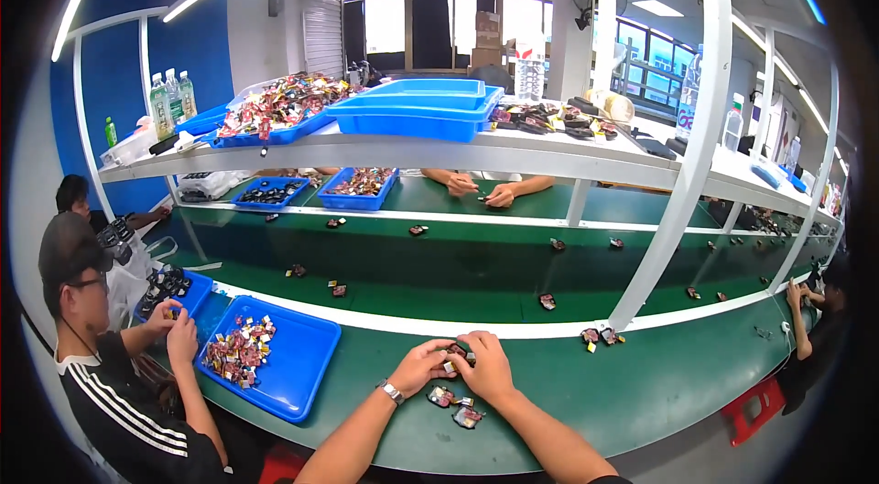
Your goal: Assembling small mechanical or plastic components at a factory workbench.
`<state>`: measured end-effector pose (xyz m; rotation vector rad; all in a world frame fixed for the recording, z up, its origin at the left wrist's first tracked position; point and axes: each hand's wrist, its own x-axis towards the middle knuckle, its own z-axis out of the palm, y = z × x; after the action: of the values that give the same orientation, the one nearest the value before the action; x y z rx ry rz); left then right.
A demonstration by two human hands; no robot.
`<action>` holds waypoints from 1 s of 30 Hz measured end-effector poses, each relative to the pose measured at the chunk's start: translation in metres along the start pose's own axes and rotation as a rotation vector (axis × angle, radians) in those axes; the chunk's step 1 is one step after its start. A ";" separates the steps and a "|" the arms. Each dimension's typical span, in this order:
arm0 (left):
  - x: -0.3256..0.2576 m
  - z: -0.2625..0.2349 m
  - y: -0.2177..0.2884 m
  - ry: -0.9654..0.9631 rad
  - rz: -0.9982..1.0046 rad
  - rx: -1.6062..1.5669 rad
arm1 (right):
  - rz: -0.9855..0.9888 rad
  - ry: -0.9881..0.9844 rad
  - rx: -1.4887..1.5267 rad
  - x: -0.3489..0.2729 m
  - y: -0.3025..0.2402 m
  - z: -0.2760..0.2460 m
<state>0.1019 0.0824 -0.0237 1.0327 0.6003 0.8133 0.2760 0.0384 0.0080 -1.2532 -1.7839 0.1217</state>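
Note:
Over the near green worktop, my left hand [417, 369], with a metal watch at its wrist, and my right hand [487, 369] meet with fingers closed around a small circuit board [455, 359]. The board is dark red with black and yellow-white parts, and fingers partly cover it. Just below my hands lie two similar pieces, a board [440, 396] and another board [468, 415], flat and close together. A blue tray [316, 351] left of my left forearm holds a heap of small red, white and yellow pieces.
Small boards lie spread along the green conveyor belt [439, 273] beyond the white rail. A pair of boards [602, 337] lies by the slanted white post [673, 200]. Blue trays crowd the white shelf [412, 152] above. A co-worker [119, 374] sits left; other people work opposite and at right.

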 end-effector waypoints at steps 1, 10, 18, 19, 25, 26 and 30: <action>-0.001 0.001 -0.001 0.022 0.007 -0.007 | 0.001 -0.001 0.000 0.000 -0.001 0.002; 0.005 0.005 -0.002 0.020 0.034 0.064 | -0.101 0.041 -0.062 -0.001 0.003 0.006; 0.003 0.006 -0.001 0.064 0.006 0.060 | -0.243 -0.107 0.131 0.007 0.023 -0.005; 0.002 0.006 0.001 0.051 0.005 0.078 | -0.242 -0.106 0.134 0.007 0.025 -0.005; 0.001 0.000 -0.004 0.026 0.016 0.076 | -0.269 -0.044 -0.014 0.007 0.022 -0.002; 0.002 0.000 -0.004 0.018 0.018 0.076 | -0.267 -0.043 -0.015 0.007 0.022 0.000; 0.002 -0.003 -0.005 0.011 0.021 0.058 | -0.219 -0.017 0.011 0.005 0.021 0.006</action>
<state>0.1022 0.0843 -0.0298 1.0895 0.6258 0.8244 0.2857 0.0546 -0.0034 -1.0441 -1.9194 0.0171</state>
